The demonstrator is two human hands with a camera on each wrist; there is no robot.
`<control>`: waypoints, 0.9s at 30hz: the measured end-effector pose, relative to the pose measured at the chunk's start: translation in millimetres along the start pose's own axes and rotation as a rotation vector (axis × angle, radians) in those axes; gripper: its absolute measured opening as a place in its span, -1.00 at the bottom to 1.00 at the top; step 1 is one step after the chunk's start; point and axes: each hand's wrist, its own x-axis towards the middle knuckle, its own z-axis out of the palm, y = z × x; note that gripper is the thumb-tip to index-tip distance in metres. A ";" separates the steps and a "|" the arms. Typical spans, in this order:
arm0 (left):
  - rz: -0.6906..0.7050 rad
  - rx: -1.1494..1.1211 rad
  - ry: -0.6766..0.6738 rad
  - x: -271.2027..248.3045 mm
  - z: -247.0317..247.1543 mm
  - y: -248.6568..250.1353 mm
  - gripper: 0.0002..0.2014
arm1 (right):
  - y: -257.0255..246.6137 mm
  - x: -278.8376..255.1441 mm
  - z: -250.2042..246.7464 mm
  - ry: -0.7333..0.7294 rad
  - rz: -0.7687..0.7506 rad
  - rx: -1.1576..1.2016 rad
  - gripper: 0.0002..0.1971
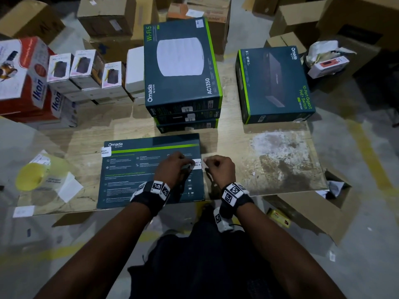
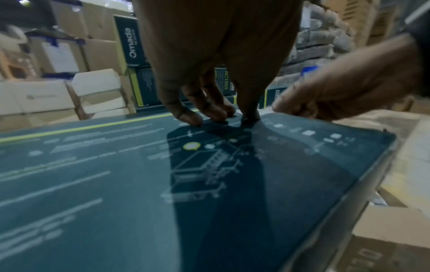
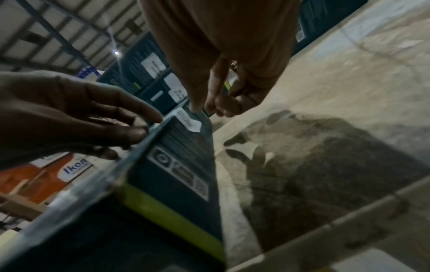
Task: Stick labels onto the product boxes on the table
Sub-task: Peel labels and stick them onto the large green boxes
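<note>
Two hands are working one label over the flat box edge, frame centre. Left hand is pressing with relaxed fingertips; right hand is pinching the label's overhanging end. Next, by my judgement: folding it down the side.

Flat box before stack — switch box right.

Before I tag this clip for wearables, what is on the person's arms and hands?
Both forearms are bare, with no sleeves or gloves. Each wrist carries a black band ringed with white blocks printed with black square markers. A further marker block hangs under the right wrist.
</note>
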 end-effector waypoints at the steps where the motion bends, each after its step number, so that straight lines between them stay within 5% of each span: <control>1: 0.026 0.016 0.025 -2.0 0.4 -1.5 -0.81 | -3.0 -3.3 4.7 -0.025 -0.016 -0.013 -0.78; 8: 0.114 0.151 0.072 -10.5 10.2 -6.0 -0.74 | -18.1 -14.9 10.7 -0.099 -0.068 -0.245 -0.36; 16: 0.096 0.225 0.076 -29.2 33.7 -2.5 -0.44 | -13.9 -35.6 4.4 -0.252 0.028 -0.363 -0.48; 22: 0.258 0.217 -0.031 -24.3 14.9 -21.6 -0.58 | -32.2 -12.9 6.3 -0.027 -0.007 -0.185 -0.45; 27: 0.298 0.240 -0.072 -34.4 17.7 -31.8 -0.57 | -30.4 -13.8 16.5 -0.028 0.020 -0.221 -0.42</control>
